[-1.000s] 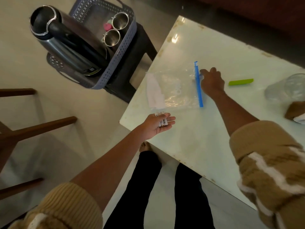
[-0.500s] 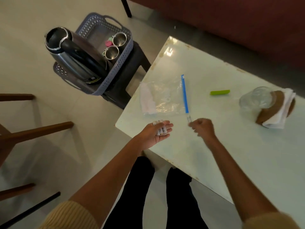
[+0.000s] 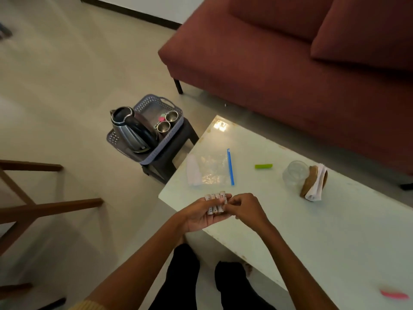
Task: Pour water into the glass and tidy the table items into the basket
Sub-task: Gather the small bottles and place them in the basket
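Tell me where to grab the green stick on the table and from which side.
Pinch the green stick across its narrow width at mid-length, coming straight down from above. It lies flat on the table, long and thin, clear space around it, with the zip bag and glass jar lying apart.

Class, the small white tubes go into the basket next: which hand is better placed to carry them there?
Left, probably: the left hand already cradles the small white tubes and is nearer the basket.
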Available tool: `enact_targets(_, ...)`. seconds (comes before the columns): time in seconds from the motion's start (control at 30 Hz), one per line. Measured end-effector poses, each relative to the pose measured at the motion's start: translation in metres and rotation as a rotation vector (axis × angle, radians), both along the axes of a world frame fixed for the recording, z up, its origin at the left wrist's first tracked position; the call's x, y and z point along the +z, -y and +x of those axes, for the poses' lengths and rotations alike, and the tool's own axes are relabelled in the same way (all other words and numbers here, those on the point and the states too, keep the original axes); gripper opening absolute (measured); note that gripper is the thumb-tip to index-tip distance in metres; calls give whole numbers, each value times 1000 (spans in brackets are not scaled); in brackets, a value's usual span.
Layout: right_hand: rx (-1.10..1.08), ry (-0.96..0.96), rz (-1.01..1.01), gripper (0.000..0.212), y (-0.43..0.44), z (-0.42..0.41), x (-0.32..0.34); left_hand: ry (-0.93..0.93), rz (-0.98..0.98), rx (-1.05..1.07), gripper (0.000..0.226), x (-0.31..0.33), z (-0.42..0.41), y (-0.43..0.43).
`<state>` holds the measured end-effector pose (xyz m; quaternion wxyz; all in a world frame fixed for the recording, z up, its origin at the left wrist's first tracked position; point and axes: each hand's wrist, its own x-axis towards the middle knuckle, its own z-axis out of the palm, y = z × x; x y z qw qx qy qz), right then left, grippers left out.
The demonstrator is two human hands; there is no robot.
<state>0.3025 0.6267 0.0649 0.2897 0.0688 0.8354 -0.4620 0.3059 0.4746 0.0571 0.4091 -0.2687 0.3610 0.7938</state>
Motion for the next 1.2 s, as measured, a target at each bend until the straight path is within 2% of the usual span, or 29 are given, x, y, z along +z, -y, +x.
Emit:
enact_targets(0.13,134,5,37,23,-14,8,35,-12,3,-18,20,22,17,-1)
enact_targets(0.23,25,-91,37,9,-22,12,45,-51,15,-92,26,33,31,8)
enact_targets(0.37,44,-156,-4,13,-6,17,50,-96,-25,-182,26,39,45,27)
enact_targets(0.53,260,-85,-8,26,39,15,59,-154,-61,-372,29,46,43,60)
enact_targets(0.67,341,-21,30,31,84,9,63,-185,-43,-520,27,51,27,102)
enact_targets(0.83,381,21,72,25,157,-2,66,-190,-44,-718,28,57,4,174)
enact_targets(1.03,338,61,57,20,236,-17,74,-222,-107,-825,28,60,-24,251)
enact_targets(1.2,317,91,17,5,262,-33,85,-279,-107,-883,23,65,-42,280)
